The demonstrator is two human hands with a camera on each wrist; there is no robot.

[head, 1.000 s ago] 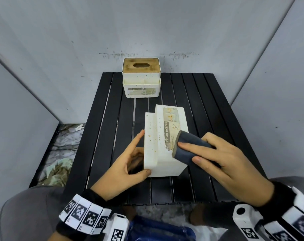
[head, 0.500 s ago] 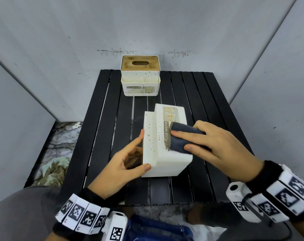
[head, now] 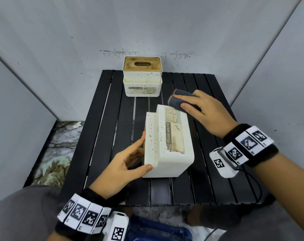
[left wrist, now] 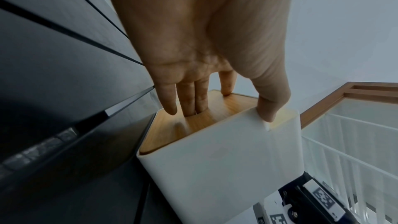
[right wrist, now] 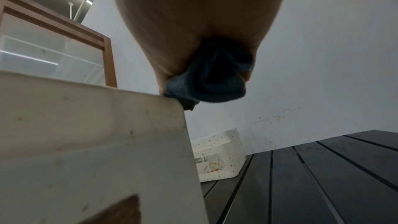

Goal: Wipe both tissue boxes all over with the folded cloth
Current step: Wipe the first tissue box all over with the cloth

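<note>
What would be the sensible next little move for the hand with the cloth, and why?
Probably draw the cloth back along the upward face of the tissue holder toward its near end. The right hand grips the cloth at the far corner, while the stained label and brown specks on that face look uncleaned, and the left hand holds the holder steady.

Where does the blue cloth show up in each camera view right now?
Head: the cloth sits right of centre, at the far end of the tissue box.
Left wrist: not in it.
Right wrist: the cloth is at centre, at the box's top corner.
Shared landmark: the tissue box, in all three.
</note>
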